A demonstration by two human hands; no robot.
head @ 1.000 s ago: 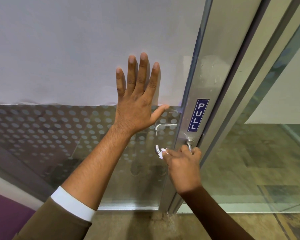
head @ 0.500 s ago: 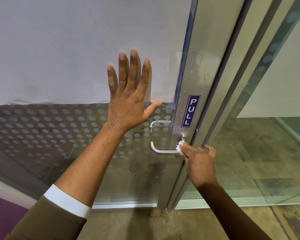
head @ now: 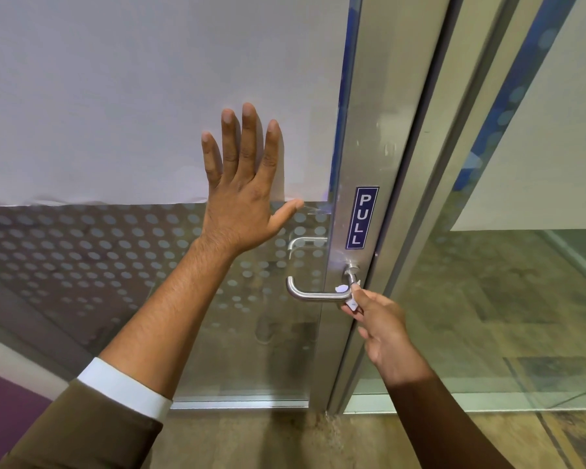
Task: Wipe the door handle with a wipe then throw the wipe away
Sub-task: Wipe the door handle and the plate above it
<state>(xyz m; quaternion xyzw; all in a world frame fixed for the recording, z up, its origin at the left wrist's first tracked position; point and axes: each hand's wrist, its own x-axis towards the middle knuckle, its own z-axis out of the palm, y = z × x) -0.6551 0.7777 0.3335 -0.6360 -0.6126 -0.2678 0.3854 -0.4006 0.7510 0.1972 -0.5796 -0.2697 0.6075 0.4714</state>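
A brushed metal lever door handle (head: 307,293) sticks out leftward from the aluminium door frame, below a blue PULL sticker (head: 362,217). My right hand (head: 383,328) pinches a small white wipe (head: 346,294) against the handle's right end, near its round base. My left hand (head: 242,192) lies flat on the glass door above and left of the handle, fingers spread, holding nothing.
The glass door (head: 122,265) has white paper over its upper half and a dotted film below. A second handle (head: 301,242) shows through the glass. A metal frame post (head: 430,184) stands to the right, with another glass panel beyond. The brown floor (head: 261,438) lies underneath.
My right hand has slid the wipe from the handle's left bend along the bar to its right end by the base. My left hand stays pressed on the glass.
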